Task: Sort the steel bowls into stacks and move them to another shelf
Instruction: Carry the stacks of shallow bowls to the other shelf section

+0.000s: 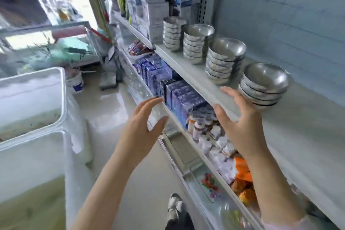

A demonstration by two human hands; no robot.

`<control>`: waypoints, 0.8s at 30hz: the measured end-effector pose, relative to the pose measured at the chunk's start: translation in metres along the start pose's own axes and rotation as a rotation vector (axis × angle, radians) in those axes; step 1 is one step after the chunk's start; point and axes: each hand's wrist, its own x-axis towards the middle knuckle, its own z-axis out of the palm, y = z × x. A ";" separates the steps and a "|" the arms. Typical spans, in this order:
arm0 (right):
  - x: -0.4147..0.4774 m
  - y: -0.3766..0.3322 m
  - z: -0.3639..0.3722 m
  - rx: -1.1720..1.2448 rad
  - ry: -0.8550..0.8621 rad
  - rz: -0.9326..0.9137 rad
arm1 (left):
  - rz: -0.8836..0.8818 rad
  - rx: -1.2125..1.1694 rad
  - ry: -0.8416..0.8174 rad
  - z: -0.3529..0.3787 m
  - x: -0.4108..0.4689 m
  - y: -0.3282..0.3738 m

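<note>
- Four stacks of steel bowls stand in a row along the white shelf; the nearest stack is the lowest, and the second stack beyond it is taller
- My right hand hovers over the shelf's front edge, fingers spread, holding nothing, just beside the nearest stack but not touching it
- My left hand is out in front of the shelf's edge and lower, fingers apart, empty too
- First worry: polished steel under bare fingers; if I squeeze only the top bowls, I reckon the lower ones stay behind or slip
- Second: a tall stack gripped by its sides could lean and shed bowls over the shelf's front edge onto the small bottles and blue boxes on the level below the shelf
- Third: reaching past the nearest stack, my wrist could clip its rim
- The picture is smeared, so I can't tell whether every bowl sits true
</note>
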 end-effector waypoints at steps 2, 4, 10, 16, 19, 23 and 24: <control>0.033 0.013 0.041 0.051 -0.017 0.033 | -0.045 -0.016 -0.003 -0.002 0.038 -0.030; 0.072 0.029 0.084 0.123 -0.023 0.072 | -0.096 -0.040 -0.004 -0.003 0.080 -0.060; 0.197 0.050 0.196 0.287 -0.072 0.195 | -0.284 -0.199 0.057 -0.008 0.192 -0.141; 0.284 0.062 0.248 0.374 -0.099 0.280 | -0.319 -0.310 -0.065 0.008 0.305 -0.194; 0.302 0.075 0.263 0.368 -0.124 0.355 | -0.239 -0.345 -0.216 0.034 0.377 -0.210; 0.317 0.088 0.285 0.264 0.005 0.488 | -0.100 -0.389 -0.469 0.083 0.468 -0.233; 0.322 0.087 0.291 0.238 0.045 0.521 | -0.063 -0.392 -0.529 0.093 0.487 -0.238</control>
